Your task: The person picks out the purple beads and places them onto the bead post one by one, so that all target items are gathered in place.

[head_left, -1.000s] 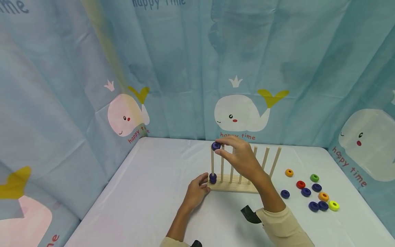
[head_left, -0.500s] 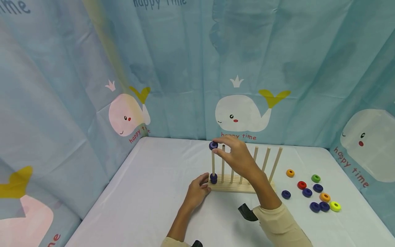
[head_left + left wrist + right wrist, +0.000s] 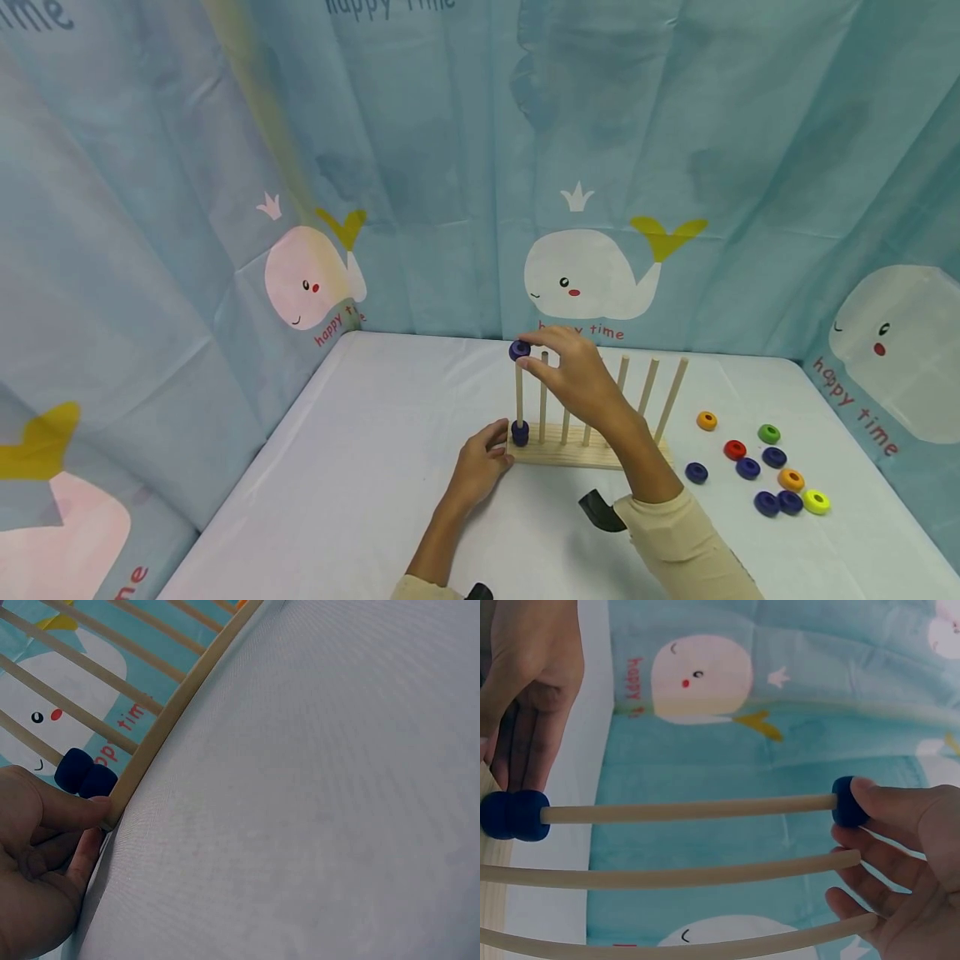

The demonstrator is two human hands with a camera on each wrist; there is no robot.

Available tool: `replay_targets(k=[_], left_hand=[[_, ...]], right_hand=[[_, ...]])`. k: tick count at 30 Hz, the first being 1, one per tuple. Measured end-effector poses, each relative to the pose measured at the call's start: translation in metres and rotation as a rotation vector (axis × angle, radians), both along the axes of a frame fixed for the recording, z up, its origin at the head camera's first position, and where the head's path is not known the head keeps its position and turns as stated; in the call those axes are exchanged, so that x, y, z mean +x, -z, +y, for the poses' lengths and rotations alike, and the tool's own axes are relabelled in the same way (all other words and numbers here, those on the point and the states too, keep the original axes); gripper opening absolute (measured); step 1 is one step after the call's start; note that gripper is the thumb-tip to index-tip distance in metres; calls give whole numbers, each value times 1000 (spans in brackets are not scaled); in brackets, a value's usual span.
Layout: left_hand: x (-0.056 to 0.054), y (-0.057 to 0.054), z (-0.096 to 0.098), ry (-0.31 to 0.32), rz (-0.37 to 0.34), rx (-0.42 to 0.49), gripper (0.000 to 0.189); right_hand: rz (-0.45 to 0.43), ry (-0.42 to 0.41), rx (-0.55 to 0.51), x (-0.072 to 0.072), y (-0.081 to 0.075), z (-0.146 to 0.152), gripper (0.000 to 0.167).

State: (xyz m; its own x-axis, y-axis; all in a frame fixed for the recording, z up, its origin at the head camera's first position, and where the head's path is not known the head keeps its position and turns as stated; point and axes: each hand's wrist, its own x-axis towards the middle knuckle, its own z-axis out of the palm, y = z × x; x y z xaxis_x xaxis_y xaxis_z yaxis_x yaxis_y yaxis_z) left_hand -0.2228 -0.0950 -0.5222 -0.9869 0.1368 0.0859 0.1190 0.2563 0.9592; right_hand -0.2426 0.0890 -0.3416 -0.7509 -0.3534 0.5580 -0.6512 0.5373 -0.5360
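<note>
A wooden peg rack (image 3: 573,454) with several upright pegs stands on the white table. My right hand (image 3: 581,379) pinches a dark blue ring bead (image 3: 519,350) between thumb and fingers at the top of the leftmost peg. In the right wrist view that bead (image 3: 847,801) sits right at the peg's tip. Two more blue beads (image 3: 516,815) are stacked at the foot of the same peg. My left hand (image 3: 477,467) grips the left end of the rack's base, thumb on the near edge in the left wrist view, where the base (image 3: 150,746) runs away up to the right.
Loose beads lie right of the rack: a red bead (image 3: 735,450), a green bead (image 3: 768,433), a yellow bead (image 3: 816,502), an orange bead (image 3: 707,421) and several blue ones, such as a blue bead (image 3: 696,473). A whale-print curtain (image 3: 420,250) hangs behind the table.
My right hand has shifted slightly left and up with its blue bead, from beside the leftmost peg's top to over it. My left hand stays on the base.
</note>
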Motion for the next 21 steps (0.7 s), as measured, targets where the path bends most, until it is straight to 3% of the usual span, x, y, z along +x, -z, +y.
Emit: replay_targets(k=[21], left_hand=[[-1,1,1,-21,-4,-7,62]], right_hand=[[67,20,-37,7,2,15,38]])
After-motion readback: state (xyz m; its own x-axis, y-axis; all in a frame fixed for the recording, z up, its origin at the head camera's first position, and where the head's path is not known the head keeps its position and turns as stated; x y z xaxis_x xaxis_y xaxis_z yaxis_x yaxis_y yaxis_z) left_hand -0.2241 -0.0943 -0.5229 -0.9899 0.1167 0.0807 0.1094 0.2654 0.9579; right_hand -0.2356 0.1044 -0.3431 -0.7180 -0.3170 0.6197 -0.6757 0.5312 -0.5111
